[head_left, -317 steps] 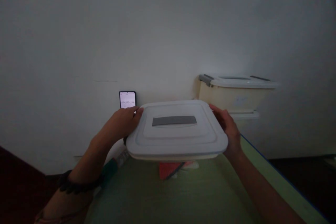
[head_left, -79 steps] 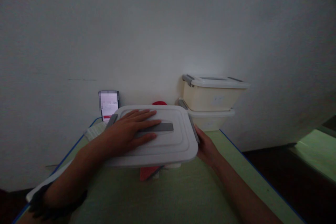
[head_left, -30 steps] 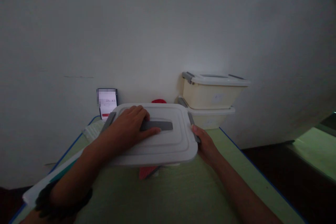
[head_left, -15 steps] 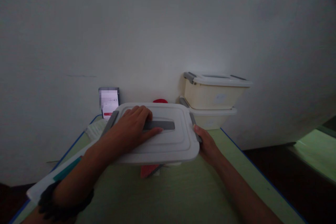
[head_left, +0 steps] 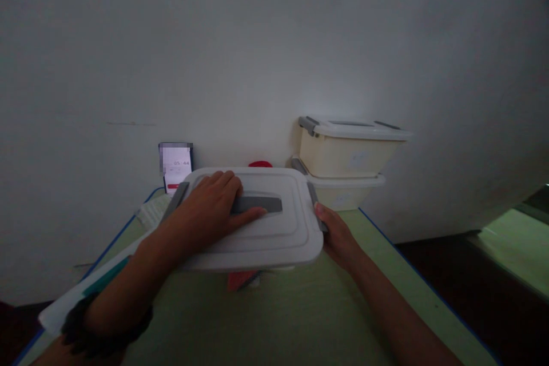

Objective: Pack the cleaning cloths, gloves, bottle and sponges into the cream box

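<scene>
A white plastic lid with grey latches and a grey inset handle lies in front of me; a box body beneath it is not visible. My left hand rests on the lid's top beside the handle, thumb stretched out and the other fingers bent together, their tips partly hidden. At the right end, my right hand has its thumb on the grey latch and its fingers curled under the edge. Part of a red thing shows below the lid's near edge.
Two lidded cream boxes are stacked at the back right by the wall. A phone with a lit screen stands at the back left. Some papers lie on the green table, and a red round thing peeks out behind the lid.
The whole view has shifted slightly. Both hands keep nearly the same places on the lid and latch.
</scene>
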`<state>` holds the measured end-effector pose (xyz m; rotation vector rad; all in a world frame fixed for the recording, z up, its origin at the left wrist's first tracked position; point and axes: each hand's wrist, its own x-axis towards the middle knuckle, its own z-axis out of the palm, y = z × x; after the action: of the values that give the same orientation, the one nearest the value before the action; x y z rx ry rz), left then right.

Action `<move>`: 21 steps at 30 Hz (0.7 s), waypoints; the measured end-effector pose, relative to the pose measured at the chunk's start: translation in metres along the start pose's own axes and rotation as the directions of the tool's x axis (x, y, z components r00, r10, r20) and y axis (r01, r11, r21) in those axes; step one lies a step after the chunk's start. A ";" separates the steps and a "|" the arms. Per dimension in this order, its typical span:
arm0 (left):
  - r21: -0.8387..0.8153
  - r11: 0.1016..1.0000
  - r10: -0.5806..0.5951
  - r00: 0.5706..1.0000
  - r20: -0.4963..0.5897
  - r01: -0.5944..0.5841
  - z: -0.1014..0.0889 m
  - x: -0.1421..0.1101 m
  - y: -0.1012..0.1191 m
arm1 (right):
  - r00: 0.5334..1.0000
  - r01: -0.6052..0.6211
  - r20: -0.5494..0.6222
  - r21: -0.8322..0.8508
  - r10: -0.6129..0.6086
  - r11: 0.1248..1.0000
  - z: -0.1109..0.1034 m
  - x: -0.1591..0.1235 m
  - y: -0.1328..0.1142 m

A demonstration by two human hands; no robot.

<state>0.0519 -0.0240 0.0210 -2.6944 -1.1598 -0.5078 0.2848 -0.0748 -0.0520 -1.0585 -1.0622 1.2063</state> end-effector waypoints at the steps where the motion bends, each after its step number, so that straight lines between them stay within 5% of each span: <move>1: -0.002 1.000 -0.004 1.000 -0.004 0.004 0.001 0.000 0.000 | 1.000 0.001 -0.007 -0.014 -0.001 1.000 0.000 -0.001 -0.002; 21: -0.052 0.998 -0.028 1.000 -0.012 0.027 0.002 0.000 0.003 | 0.997 -0.063 -0.054 -0.086 0.059 0.994 0.005 -0.006 -0.011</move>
<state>0.0543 -0.0253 0.0192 -2.7184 -1.1981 -0.5660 0.2817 -0.0810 -0.0408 -1.1915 -1.0579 1.1837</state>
